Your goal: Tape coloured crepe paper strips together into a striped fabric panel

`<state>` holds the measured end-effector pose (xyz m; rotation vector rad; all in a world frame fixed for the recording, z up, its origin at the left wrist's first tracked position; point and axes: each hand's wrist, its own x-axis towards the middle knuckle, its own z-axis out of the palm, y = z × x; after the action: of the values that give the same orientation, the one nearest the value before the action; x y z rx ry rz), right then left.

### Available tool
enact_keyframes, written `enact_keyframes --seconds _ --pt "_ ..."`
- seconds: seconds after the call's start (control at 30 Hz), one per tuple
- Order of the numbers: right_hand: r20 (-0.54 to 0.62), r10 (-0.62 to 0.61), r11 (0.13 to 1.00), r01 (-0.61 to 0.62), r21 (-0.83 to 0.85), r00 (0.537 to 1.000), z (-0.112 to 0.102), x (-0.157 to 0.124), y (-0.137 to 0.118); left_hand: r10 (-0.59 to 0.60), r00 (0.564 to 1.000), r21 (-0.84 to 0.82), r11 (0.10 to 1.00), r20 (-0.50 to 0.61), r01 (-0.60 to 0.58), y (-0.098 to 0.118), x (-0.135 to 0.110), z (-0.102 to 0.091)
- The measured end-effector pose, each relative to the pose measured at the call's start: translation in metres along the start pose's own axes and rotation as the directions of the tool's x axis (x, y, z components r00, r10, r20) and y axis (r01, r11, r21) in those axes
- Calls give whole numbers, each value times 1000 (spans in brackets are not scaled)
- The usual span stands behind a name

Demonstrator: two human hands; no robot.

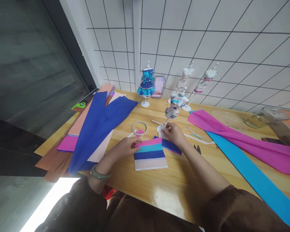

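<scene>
My left hand (128, 147), with a green bangle (100, 173) on its wrist, pinches the upper left edge of a striped piece of layered crepe paper (150, 155). Its bands run pink, light blue, dark blue and pale pink. Fingers closed, my right hand (174, 132) grips the round white base (161, 132) of a small dress form (175, 103) patterned in several colours, which tilts slightly. Under that hand lies a folded dark blue strip (172, 147), partly hidden by the striped piece. A white ring (139, 128) rests beyond my left hand.
Long blue crepe paper (91, 129) lies over stacked sheets at left. Pink (244, 141) and light blue (246, 170) lengths stretch along the right. Dark scissor-like tips (197, 149) show beside my right forearm. A dressed form (146, 83) and two others stand by the wall; a glass jar (268, 116) stands right.
</scene>
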<state>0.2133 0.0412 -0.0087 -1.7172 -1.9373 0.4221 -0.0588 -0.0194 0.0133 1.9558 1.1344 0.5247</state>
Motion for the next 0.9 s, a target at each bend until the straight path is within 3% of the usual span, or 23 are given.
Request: enact_keyframes --seconds 0.17,0.37,0.47,0.67,0.8,0.9 --pt "54 -34 999 35 -22 998 7 13 3 6 1000 -33 999 5 -6 -3 12 -1" --pt "39 -13 998 16 -67 999 3 35 15 52 996 10 999 71 -53 3 30 -5" --pt "11 -5 996 6 -86 1000 0 51 20 111 989 -22 994 96 -109 5 37 -3" --pt "-6 20 996 -20 -89 1000 0 78 28 141 978 -191 975 154 -111 0 37 -2" --pt "16 49 997 -48 -61 999 -2 79 31 177 959 -229 965 222 -125 0 30 -8" --pt "35 82 996 -81 -25 996 -12 64 31 202 942 -198 968 268 -151 3 26 -11"
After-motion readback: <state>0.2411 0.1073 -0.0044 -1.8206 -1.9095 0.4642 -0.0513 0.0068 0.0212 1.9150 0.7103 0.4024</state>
